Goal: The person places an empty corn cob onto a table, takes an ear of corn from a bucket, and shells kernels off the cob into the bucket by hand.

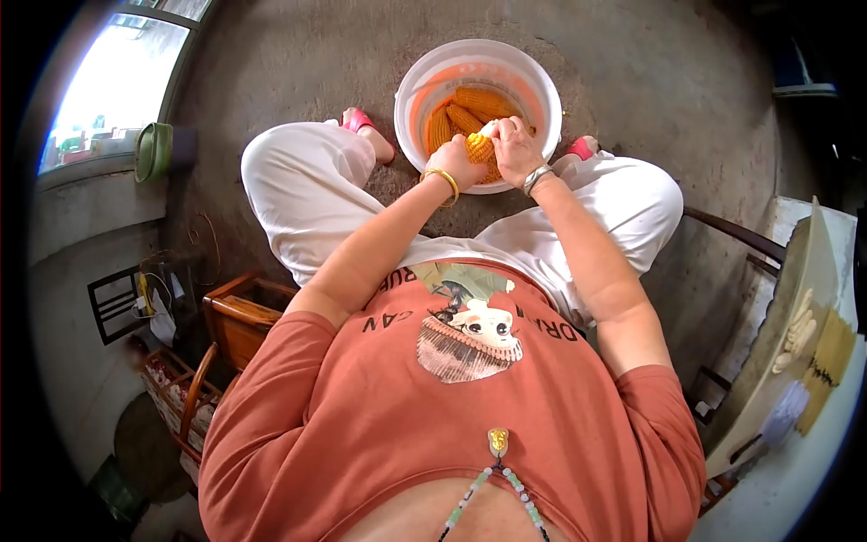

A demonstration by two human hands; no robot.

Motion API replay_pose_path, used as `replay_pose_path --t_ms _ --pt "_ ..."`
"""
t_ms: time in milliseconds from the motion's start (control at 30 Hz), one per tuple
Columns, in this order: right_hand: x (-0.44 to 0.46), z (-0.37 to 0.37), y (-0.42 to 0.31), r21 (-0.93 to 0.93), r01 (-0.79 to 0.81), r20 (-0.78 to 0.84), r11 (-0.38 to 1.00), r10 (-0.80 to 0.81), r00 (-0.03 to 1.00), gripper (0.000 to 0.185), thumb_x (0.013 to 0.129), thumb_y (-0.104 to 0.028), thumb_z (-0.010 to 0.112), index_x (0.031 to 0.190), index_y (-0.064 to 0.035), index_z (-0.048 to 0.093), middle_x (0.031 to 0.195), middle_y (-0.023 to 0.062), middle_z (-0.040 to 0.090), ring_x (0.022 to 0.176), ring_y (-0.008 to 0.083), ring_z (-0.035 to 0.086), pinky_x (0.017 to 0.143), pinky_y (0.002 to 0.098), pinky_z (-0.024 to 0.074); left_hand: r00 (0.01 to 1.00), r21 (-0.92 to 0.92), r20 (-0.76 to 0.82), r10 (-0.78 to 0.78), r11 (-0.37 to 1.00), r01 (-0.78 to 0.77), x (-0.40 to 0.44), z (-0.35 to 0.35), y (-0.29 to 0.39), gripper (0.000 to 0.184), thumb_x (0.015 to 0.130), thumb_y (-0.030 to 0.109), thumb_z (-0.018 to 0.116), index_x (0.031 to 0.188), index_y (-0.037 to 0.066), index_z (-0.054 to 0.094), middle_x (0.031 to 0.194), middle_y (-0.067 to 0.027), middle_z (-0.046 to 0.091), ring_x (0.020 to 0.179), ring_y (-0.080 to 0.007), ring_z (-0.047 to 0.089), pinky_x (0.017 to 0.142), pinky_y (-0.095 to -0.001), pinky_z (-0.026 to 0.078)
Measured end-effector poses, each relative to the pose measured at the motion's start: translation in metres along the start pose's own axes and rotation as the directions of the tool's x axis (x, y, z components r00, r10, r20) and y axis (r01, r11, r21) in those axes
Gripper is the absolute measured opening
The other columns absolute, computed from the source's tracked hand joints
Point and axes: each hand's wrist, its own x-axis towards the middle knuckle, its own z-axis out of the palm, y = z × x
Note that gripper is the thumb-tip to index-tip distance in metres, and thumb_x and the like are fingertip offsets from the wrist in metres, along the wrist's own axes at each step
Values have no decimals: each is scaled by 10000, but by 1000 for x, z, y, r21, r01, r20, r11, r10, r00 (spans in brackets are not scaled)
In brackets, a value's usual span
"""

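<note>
A corn cob (480, 148) with yellow kernels is between my two hands, over the near part of a white bucket (408, 108). My left hand (457, 163), with a gold bangle at the wrist, is closed round the cob's left side. On the other side my right hand (515, 149), wearing a silver bracelet, has its fingers bent and pressed on the cob's upper end. Beneath them, several more yellow cobs (482, 101) lie inside the bucket. Loose kernels show low in the bucket, partly hidden by my hands.
The bucket stands on a grey concrete floor (298, 63) between my feet. A wooden chair (244, 312) and a basket (181, 388) are at the left. On the right is a table (768, 352) with items on it. A window (117, 81) is at the upper left.
</note>
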Motion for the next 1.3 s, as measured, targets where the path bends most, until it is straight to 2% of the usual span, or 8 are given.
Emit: replay_pose_path --t_ms 233,300,367,467,567,733,933,1300 --pt "5 10 8 106 -98 -197 990 118 973 108 883 -125 503 911 -23 483 926 185 545 881 340 563 799 426 456 990 58 -105 -93 993 100 -6 -7 9 520 685 314 708 1056 6 516 988 -219 645 930 -347 637 814 -419 509" --pt "14 13 34 430 -197 -231 881 319 919 99 897 -116 497 858 -26 509 776 130 599 713 269 617 689 390 503 982 72 -147 -116 989 127 1 -14 3 512 698 310 708 1058 8 505 980 -220 645 906 -346 642 797 -425 515" --pt "14 -27 10 712 -403 -1 574 576 818 103 914 -133 510 885 -35 523 799 82 611 670 182 636 591 317 536 985 26 -169 -33 999 38 6 -15 -11 531 689 322 715 1064 -3 526 978 -228 643 899 -361 638 788 -430 511" --pt "13 -31 17 745 -353 106 566 422 900 89 898 -126 552 927 -43 542 819 44 612 670 126 631 575 265 537 984 -188 -120 134 970 -155 4 -14 -29 516 686 295 738 1053 -23 564 948 -189 651 847 -303 650 741 -376 510" --pt "10 -23 17 712 -372 176 595 362 916 82 864 -109 595 902 -36 588 806 27 630 701 104 615 628 244 519 976 -748 92 196 661 -62 -1 -9 -35 483 701 223 759 1059 -20 544 871 -93 626 747 -171 612 666 -290 494" --pt "13 -12 18 695 -390 225 603 333 916 125 848 -117 639 943 -35 634 826 9 651 756 79 608 672 226 506 939 -835 260 225 541 102 -11 -32 -23 415 737 170 729 1060 -7 537 864 -77 609 713 -144 596 632 -264 490" --pt "13 -21 6 831 -482 415 278 267 870 418 863 -288 672 1192 -58 555 1069 37 615 938 103 599 765 239 513 913 -848 313 262 511 144 -8 -31 -27 375 748 167 714 1026 -6 532 816 -83 601 674 -150 588 608 -271 482" --pt "12 -13 5 803 -502 493 321 117 862 444 919 -307 591 1290 -82 493 1168 22 570 1061 110 554 904 279 473 875 -825 388 291 533 188 -4 -32 -30 332 759 157 691 992 -8 523 791 -88 592 636 -151 582 572 -274 474"
